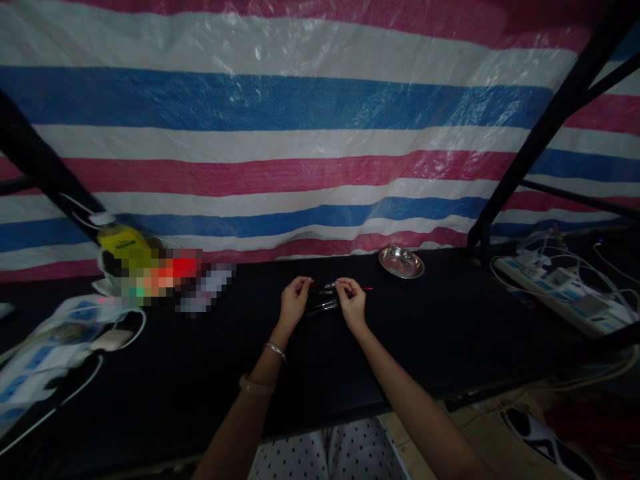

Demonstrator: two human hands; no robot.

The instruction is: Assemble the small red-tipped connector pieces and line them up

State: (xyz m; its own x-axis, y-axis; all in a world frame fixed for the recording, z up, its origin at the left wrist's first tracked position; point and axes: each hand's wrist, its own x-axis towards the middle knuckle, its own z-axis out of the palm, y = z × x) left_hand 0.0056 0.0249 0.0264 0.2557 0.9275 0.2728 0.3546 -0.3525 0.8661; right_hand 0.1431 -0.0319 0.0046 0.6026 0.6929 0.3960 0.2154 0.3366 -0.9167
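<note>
Over the middle of the black tabletop [320, 373], my left hand [294, 299] is closed in a pinch. A tiny dark reddish bit shows at its fingertips, too small to name. Thumb and fingers of my right hand [353, 301] are closed on a slim pen-like stick [369, 288]. Its red end sticks out to the right and a clear or silvery part to the left. Between and just below the hands lie a clear, shiny tube-like piece [323, 307] and a dark slim piece [320, 292]. The two hands are a short gap apart.
A round metal dish [401, 263] stands at the back right. Power strips with cords lie at the left [55, 357] and right [560, 290]. A yellow bottle [127, 245] and pixelated items sit back left. A striped plastic sheet [300, 143] hangs behind, between black posts.
</note>
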